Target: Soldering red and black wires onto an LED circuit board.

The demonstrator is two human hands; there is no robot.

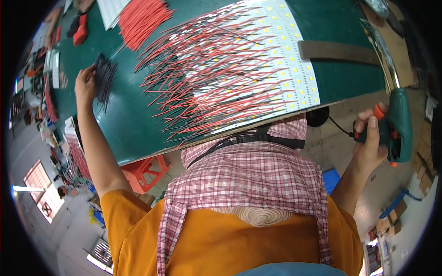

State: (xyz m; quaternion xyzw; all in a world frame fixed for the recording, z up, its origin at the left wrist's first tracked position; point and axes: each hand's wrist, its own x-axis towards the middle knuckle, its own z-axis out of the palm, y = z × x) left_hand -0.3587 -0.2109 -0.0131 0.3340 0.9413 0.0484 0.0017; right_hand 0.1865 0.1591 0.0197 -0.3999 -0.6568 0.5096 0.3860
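My left hand point(85, 86) reaches out over the green table, its fingers curled against the edge of a bundle of thin black wires point(107, 80). Off to the right, beyond the table edge, my right hand point(370, 145) is closed round the grip of a soldering gun point(401, 122) with a green body, orange parts and a long metal front. White LED boards point(301, 69) with yellow chips lie in front of me. Many red and black wires point(198, 87) fan out across them toward the left. A thick pile of red wires point(143, 22) rests at the back.
A flat brown strip point(340, 52) lies by the boards' right edge. More white boards point(110, 10) and a red and black object point(80, 33) sit at the far left. Under the table is a red plastic stool point(149, 174). A black cord point(338, 126) runs to my right hand.
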